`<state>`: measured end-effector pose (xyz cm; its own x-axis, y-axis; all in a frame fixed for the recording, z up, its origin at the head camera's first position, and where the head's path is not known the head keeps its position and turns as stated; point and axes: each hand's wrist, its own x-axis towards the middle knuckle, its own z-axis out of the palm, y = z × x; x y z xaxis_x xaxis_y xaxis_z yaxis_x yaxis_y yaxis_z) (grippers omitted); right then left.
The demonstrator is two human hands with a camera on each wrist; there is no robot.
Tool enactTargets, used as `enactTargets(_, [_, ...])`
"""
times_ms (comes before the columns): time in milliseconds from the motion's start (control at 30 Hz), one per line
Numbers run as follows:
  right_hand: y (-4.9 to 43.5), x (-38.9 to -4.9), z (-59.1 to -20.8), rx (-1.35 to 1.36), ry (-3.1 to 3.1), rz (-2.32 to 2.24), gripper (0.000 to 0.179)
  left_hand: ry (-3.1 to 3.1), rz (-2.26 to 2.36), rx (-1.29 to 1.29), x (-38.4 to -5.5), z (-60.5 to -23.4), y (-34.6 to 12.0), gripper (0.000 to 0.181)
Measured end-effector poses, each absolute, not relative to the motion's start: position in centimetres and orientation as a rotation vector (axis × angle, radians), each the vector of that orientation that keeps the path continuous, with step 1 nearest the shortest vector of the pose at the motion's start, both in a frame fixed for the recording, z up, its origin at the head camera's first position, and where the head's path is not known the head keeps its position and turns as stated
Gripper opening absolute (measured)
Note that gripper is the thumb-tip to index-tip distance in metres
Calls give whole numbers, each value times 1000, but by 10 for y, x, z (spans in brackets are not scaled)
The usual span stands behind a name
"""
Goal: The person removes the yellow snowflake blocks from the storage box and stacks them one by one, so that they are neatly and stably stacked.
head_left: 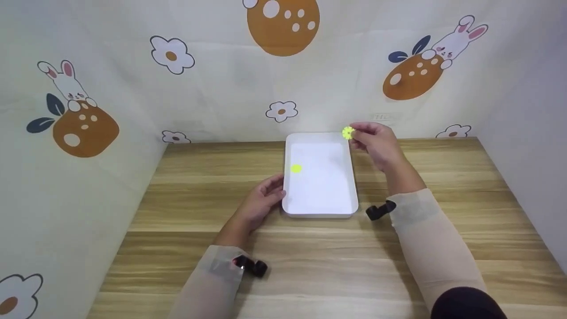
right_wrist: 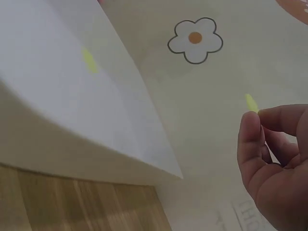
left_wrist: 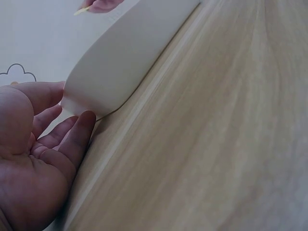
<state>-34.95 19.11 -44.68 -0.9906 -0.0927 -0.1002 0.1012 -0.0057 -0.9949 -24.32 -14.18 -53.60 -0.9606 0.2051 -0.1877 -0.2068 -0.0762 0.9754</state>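
A shallow white rectangular tray (head_left: 321, 177) lies on the wooden table. My left hand (head_left: 261, 201) holds it by the left side, with thumb and fingers at the edge; in the left wrist view the thumb (left_wrist: 84, 127) rests against the outer wall. Inside the tray, near its left wall, is a small flat yellow disc (head_left: 296, 168). Above the tray's far right corner, my right hand (head_left: 376, 144) pinches a second thin yellow disc (head_left: 347, 133), notched and patterned like a citrus slice, between thumb and fingertips. The right wrist view shows this disc (right_wrist: 251, 102) nearly edge-on.
Wood-grain table (head_left: 208, 199) surrounds the tray. Close behind the tray rises a cream cloth backdrop (head_left: 221, 102) with printed rabbits, oranges and flowers, which continues on the left. A plain pale wall (head_left: 527, 110) borders the right side. Black wrist cameras (head_left: 250, 266) are strapped over both sleeves.
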Motion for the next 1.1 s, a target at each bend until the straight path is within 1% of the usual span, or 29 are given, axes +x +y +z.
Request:
enactTargets(300, [237, -336, -457, 127, 2233, -2106, 32, 1933, 2106, 13, -243, -537, -141, 60])
enactTargets(567, [251, -344, -471, 228, 2166, -2144, 32, 1900, 2119, 26, -245, -537, -141, 60])
enactTargets(867, [271, -353, -487, 406, 2089, -2126, 34, 1903, 2116, 24, -243, -535, -143, 59])
enactTargets(1100, [280, -356, -498, 421, 2092, -2084, 35, 1895, 2123, 17, -243, -536, -143, 60])
